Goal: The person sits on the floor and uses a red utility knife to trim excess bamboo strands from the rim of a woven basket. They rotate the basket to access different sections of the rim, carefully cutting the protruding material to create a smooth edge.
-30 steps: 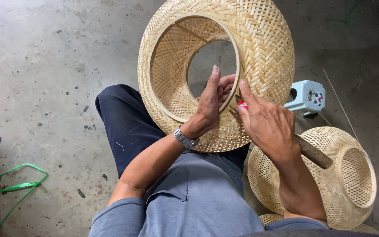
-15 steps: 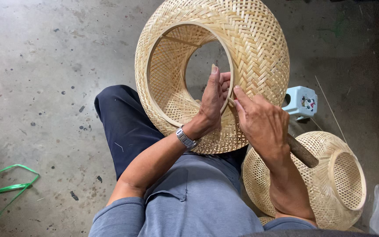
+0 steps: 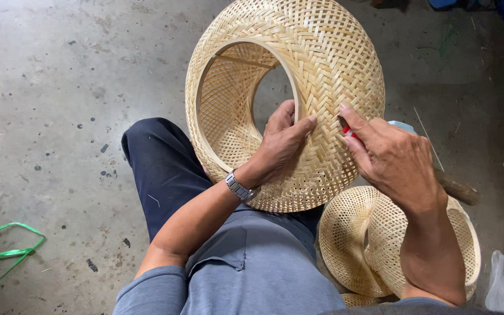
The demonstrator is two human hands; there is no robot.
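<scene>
Seemingly mid-trim, the left hand [image 3: 281,143] is gripping the rim of the basket [image 3: 287,99] propped on the lap, while the right hand [image 3: 395,157] is clamping a red tool [image 3: 348,131] against the weave, needing steady aim.

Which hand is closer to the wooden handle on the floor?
Right. The right hand lies just above the wooden handle; the left hand grips the woven basket rim, farther away.
</scene>
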